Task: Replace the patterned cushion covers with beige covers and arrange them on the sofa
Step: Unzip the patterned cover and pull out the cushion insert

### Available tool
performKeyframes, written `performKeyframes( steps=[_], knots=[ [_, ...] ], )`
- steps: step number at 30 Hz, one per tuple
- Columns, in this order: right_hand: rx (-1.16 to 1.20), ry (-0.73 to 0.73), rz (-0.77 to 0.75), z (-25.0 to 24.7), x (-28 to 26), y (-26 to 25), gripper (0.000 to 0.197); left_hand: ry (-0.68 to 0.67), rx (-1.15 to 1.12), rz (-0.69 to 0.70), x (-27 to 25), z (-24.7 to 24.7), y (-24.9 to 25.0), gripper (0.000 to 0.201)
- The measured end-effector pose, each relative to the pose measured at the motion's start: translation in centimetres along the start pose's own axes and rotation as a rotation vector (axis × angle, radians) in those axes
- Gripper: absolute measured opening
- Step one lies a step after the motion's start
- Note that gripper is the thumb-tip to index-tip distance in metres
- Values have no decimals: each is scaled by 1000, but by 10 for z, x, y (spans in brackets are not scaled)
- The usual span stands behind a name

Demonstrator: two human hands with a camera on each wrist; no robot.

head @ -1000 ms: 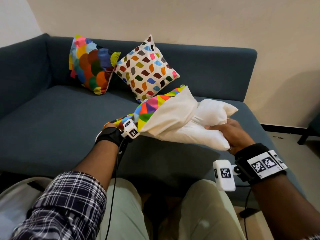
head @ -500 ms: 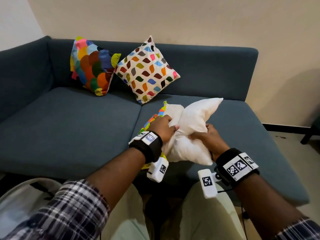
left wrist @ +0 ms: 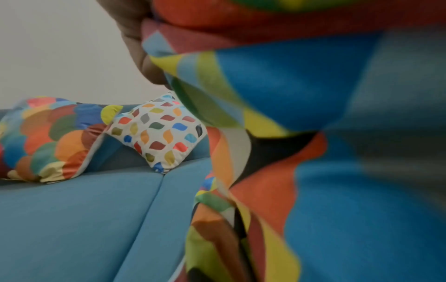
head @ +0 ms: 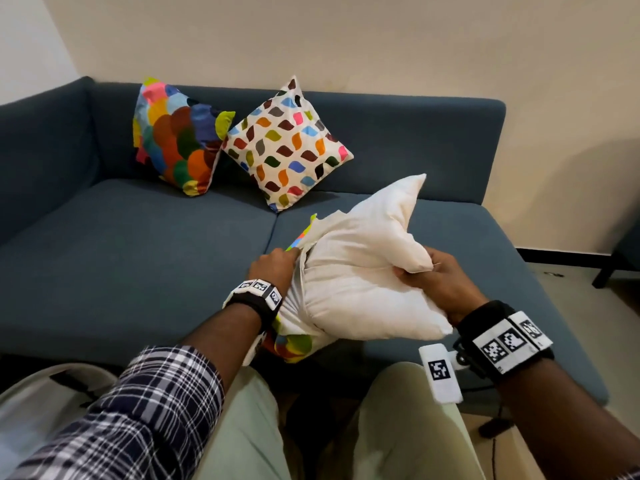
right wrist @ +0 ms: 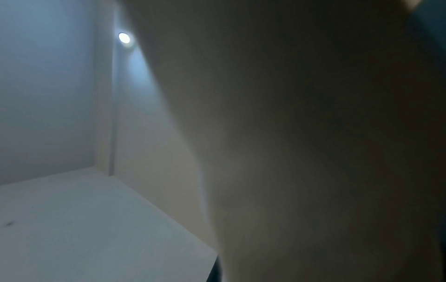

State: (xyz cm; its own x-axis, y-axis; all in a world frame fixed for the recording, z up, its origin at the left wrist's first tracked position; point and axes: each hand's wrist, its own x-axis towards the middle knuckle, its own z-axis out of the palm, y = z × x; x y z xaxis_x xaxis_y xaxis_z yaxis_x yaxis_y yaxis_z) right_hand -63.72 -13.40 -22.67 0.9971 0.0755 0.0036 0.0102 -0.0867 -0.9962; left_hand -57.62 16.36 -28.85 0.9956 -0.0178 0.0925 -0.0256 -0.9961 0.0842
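While a white cushion insert [head: 367, 271] bulges most of the way out of its multicoloured geometric cover [head: 294, 344], a seated person works over the front edge of a blue-grey sofa [head: 138, 271], the bundle held in the air just above the right seat cushion and the person's knees. The insert is plain, creased and puffy, one corner pointing up toward the sofa back; the cover is bunched around its lower left end, showing patches of orange, green, yellow and blue, which fill most of the left wrist view [left wrist: 313, 133] in a blur. Two more patterned cushions lean against the backrest well behind: one with overlapping coloured scales [head: 176, 140], touching at its corner one with coloured leaf shapes on white [head: 287, 147]. No brand or readable writing shows; the only markings are black-and-white square codes on the wristbands [head: 505, 344] and on the small white camera units below them. The left hand [head: 273, 268] is knuckles-up with fingers curled, gripping the cover's open edge beside the insert. The right hand [head: 440, 282] is closed round the insert's near right corner, pinching the fabric, wrist bent inward. Plaid sleeves [head: 152, 410] are pushed up the forearms. The right wrist view shows only dim pale fabric and a wall light
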Motion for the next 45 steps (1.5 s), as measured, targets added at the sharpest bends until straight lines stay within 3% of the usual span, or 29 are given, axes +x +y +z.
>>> performKeyframes(
  steps=[3,6,9,11,12,14,16,18,21,26,30,33,36,39,42,45],
  knots=[
    [-91,-124,56,-10,-5,-9,31,-49,11,-20,-2,6,5,28],
    [-307,-146,142,-16,2,-13,50,-68,4,-28,0,1,24,25],
    [-83,-45,269,-16,22,-22,76,-18,8,-25,0,-12,51,20],
    [163,7,362,-12,36,-30,75,32,-28,0,-1,-20,67,14],
    [179,59,423,-12,44,-30,84,42,-77,22,0,-21,73,12],
    [-29,162,503,-11,53,-29,106,-17,-225,34,1,-26,78,12],
    [-224,184,404,-8,51,-29,71,-83,-372,-6,3,-29,77,13],
    [-249,158,299,-5,46,-29,32,-90,-462,-47,4,-37,73,12],
    [-179,30,52,-9,43,-26,15,-45,-470,-80,10,-60,67,9],
    [-194,-120,-315,-11,39,-26,13,112,-351,-45,25,-114,42,49],
    [-332,-159,-334,-16,44,-27,12,-41,-371,11,27,-118,22,29],
    [-431,-176,-225,-7,44,-32,42,-33,-436,54,8,-106,7,14],
    [-300,-20,-156,4,47,-50,83,-30,-486,68,3,-94,5,10],
    [-560,136,-388,21,47,-74,92,-16,-589,98,-2,-86,11,18],
    [-992,-39,-713,42,46,-95,64,59,-644,146,-9,-83,17,17],
    [-1267,-328,-656,65,53,-108,59,116,-607,189,-15,-83,28,12]
  ],
)
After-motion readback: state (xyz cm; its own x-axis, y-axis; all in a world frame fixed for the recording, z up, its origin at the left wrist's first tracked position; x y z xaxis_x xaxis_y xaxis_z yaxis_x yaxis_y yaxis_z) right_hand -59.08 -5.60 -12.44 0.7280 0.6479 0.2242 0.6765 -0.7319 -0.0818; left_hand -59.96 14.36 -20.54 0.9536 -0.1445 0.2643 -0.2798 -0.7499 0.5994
